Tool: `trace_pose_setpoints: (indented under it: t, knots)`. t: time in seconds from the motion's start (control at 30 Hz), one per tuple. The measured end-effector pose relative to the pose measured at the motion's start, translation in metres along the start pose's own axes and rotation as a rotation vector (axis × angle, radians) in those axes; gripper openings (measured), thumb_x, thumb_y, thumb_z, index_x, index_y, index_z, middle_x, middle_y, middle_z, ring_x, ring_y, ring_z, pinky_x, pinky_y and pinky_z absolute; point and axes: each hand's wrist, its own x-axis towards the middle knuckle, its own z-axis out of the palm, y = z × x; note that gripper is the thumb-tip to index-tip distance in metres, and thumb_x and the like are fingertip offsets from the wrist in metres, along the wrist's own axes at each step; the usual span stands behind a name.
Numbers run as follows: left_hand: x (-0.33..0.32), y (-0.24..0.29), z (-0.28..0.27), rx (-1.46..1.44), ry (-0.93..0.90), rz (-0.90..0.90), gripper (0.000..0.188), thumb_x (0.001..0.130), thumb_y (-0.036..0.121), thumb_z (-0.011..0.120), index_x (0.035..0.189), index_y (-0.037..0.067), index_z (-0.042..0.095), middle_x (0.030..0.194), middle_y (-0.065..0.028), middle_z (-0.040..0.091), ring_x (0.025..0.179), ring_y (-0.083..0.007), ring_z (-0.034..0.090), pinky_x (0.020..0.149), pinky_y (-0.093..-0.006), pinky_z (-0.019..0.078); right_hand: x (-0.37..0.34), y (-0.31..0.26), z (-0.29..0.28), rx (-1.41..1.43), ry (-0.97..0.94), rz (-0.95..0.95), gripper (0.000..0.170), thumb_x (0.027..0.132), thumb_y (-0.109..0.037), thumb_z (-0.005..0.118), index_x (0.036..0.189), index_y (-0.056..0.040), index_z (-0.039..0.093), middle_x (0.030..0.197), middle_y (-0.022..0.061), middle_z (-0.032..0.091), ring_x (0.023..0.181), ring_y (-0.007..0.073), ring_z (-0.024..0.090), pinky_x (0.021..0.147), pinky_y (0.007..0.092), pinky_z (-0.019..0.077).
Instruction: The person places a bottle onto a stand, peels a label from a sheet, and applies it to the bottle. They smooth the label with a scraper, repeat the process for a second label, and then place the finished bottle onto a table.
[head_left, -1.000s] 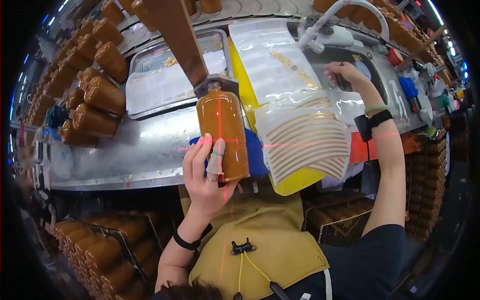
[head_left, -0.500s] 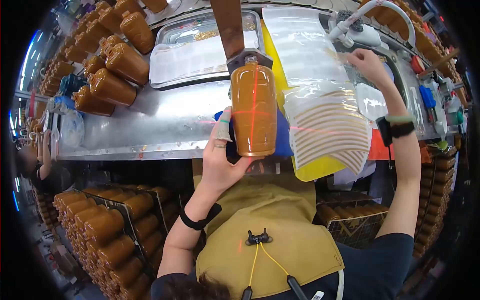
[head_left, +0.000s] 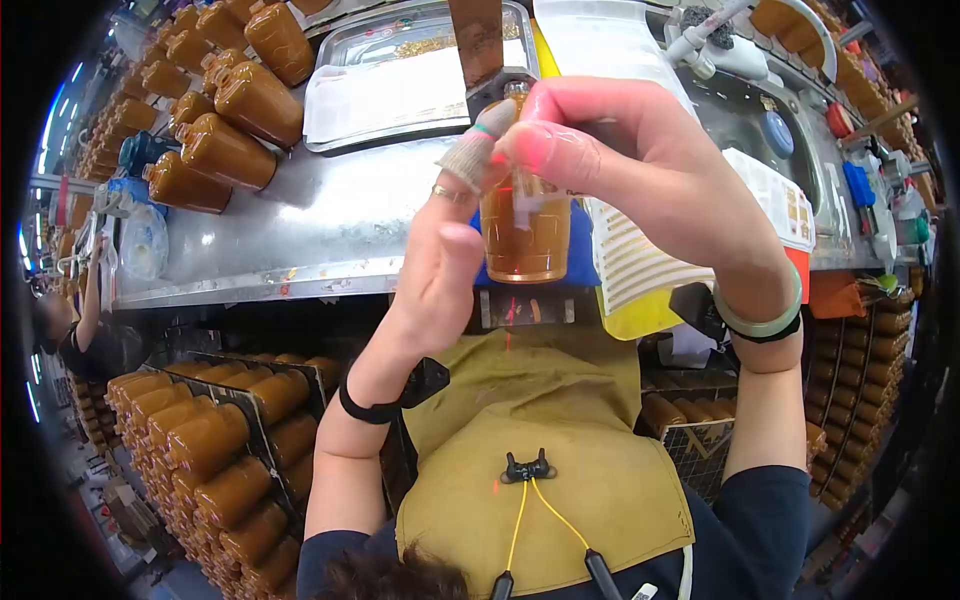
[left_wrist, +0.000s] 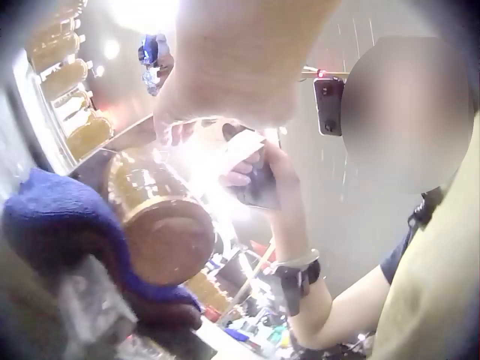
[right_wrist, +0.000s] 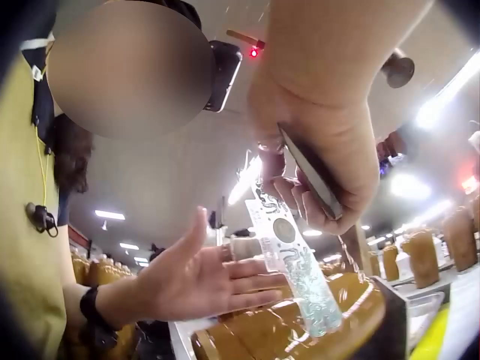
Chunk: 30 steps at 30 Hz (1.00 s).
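Note:
An amber-brown glossy bottle (head_left: pixel 525 240) lies below a metal holder, its base toward the person. My right hand (head_left: pixel 665 180) is over the bottle's neck end, pinching a clear patterned film strip (right_wrist: pixel 281 232) that hangs in front of the bottle (right_wrist: pixel 352 300). A thin dark flat tool (right_wrist: pixel 311 172) is also held against the right palm. My left hand (head_left: pixel 435 260), with a knitted cover (head_left: pixel 470 155) on one finger, is raised beside the bottle. Its fingers (right_wrist: pixel 251 285) are straight, close to the strip; contact is unclear. In the left wrist view, the bottle's round base (left_wrist: pixel 169 240) shows.
Several brown bottles (head_left: pixel 230 150) stand at the left of the metal worktop (head_left: pixel 340 225). Behind is a tray with white sheets (head_left: pixel 385 105). A sheet of gold curved strips (head_left: pixel 635 265) lies right of the bottle, near a sink and faucet (head_left: pixel 690 50). Racked bottles (head_left: pixel 205 440) sit below.
My right hand has come from the sheets on the right to above the bottle, bringing the film strip. My left hand has let go of the bottle's side and risen beside it.

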Motion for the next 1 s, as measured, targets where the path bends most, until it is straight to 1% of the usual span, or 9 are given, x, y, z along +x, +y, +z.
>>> trace_pose_setpoints:
  t: [0.07, 0.2, 0.33, 0.43, 0.5, 0.6, 0.73, 0.83, 1.0]
  knots:
    - [-0.008, -0.009, 0.002, -0.781, 0.185, -0.349, 0.061, 0.11, 0.035, 0.052, 0.155, -0.005, 0.039, 0.149, -0.018, 0.052, 0.14, -0.0284, 0.051, 0.12, -0.0423, 0.0359, -0.002, -0.009, 0.003, 0.053, -0.026, 0.017, 0.027, 0.106, -0.026, 0.064, 0.094, -0.002, 0.064, 0.087, -0.0046, 0.057, 0.084, 0.0026, 0.05, 0.076, 0.0225, 0.0434]
    - [-0.026, -0.001, -0.016, -0.601, 0.084, -0.425, 0.039, 0.108, 0.012, 0.058, 0.143, -0.002, 0.051, 0.127, -0.006, 0.063, 0.121, -0.0136, 0.059, 0.106, -0.0332, 0.0476, -0.027, 0.015, -0.002, 0.031, 0.067, 0.113, 0.028, 0.104, -0.024, 0.066, 0.091, -0.0004, 0.07, 0.079, -0.0038, 0.066, 0.077, 0.0028, 0.057, 0.068, 0.0226, 0.0462]
    - [-0.047, -0.02, -0.02, -0.474, 0.11, -0.578, 0.033, 0.1, 0.003, 0.068, 0.131, 0.002, 0.057, 0.105, 0.0021, 0.058, 0.1, -0.0077, 0.056, 0.091, -0.0278, 0.0485, -0.05, 0.043, 0.012, -0.21, 0.078, 0.295, 0.023, 0.101, -0.021, 0.068, 0.092, -0.0001, 0.07, 0.074, -0.0003, 0.064, 0.073, 0.006, 0.057, 0.067, 0.0262, 0.0475]
    - [-0.052, -0.042, -0.015, -0.567, 0.119, -0.735, 0.028, 0.1, 0.002, 0.068, 0.126, 0.003, 0.057, 0.107, 0.0014, 0.058, 0.1, -0.0077, 0.056, 0.092, -0.0274, 0.0484, -0.057, 0.076, 0.025, -0.283, 0.144, 0.248, 0.021, 0.1, -0.021, 0.069, 0.095, -0.0002, 0.07, 0.077, 0.0016, 0.065, 0.074, 0.0094, 0.058, 0.069, 0.0295, 0.0496]
    - [-0.049, -0.039, -0.005, -0.595, 0.13, -0.707, 0.025, 0.101, 0.002, 0.067, 0.123, 0.003, 0.056, 0.109, 0.0005, 0.058, 0.101, -0.0079, 0.056, 0.092, -0.0276, 0.0484, -0.061, 0.099, 0.025, -0.215, 0.157, 0.204, 0.016, 0.103, -0.017, 0.066, 0.099, -0.0015, 0.063, 0.087, -0.0033, 0.06, 0.078, 0.004, 0.049, 0.069, 0.0235, 0.0422]
    - [-0.045, -0.03, -0.002, -0.5, 0.101, -0.599, 0.023, 0.102, 0.003, 0.066, 0.122, 0.002, 0.055, 0.108, -0.0006, 0.057, 0.102, -0.0089, 0.055, 0.094, -0.0284, 0.0481, -0.064, 0.126, 0.018, 0.028, 0.108, 0.216, 0.015, 0.104, -0.016, 0.064, 0.102, -0.0018, 0.062, 0.093, -0.0038, 0.058, 0.083, 0.004, 0.05, 0.074, 0.0232, 0.0439]
    - [-0.035, -0.015, -0.004, -0.495, 0.077, -0.662, 0.018, 0.103, 0.004, 0.065, 0.118, 0.003, 0.055, 0.103, 0.0005, 0.057, 0.096, -0.0074, 0.055, 0.088, -0.0277, 0.0493, -0.064, 0.133, 0.018, 0.147, 0.152, 0.296, 0.02, 0.102, -0.019, 0.066, 0.102, 0.0, 0.069, 0.092, 0.0, 0.069, 0.088, 0.0065, 0.059, 0.083, 0.0271, 0.0494]
    - [-0.039, -0.023, -0.006, -0.474, 0.064, -0.649, 0.014, 0.104, 0.007, 0.063, 0.115, 0.004, 0.055, 0.099, 0.0014, 0.057, 0.09, -0.007, 0.054, 0.082, -0.0267, 0.049, -0.064, 0.134, 0.021, 0.122, 0.133, 0.278, 0.015, 0.105, -0.017, 0.064, 0.103, -0.0019, 0.062, 0.094, -0.0046, 0.057, 0.092, 0.0039, 0.053, 0.083, 0.0237, 0.0459]
    - [-0.046, -0.038, -0.01, -0.496, 0.055, -0.66, 0.012, 0.107, 0.013, 0.06, 0.114, 0.005, 0.055, 0.098, 0.0, 0.058, 0.087, -0.0079, 0.054, 0.078, -0.0265, 0.0478, -0.062, 0.119, 0.021, 0.036, 0.121, 0.283, 0.015, 0.105, -0.016, 0.064, 0.102, -0.0017, 0.063, 0.094, -0.0038, 0.059, 0.091, 0.0041, 0.054, 0.083, 0.0241, 0.0468]
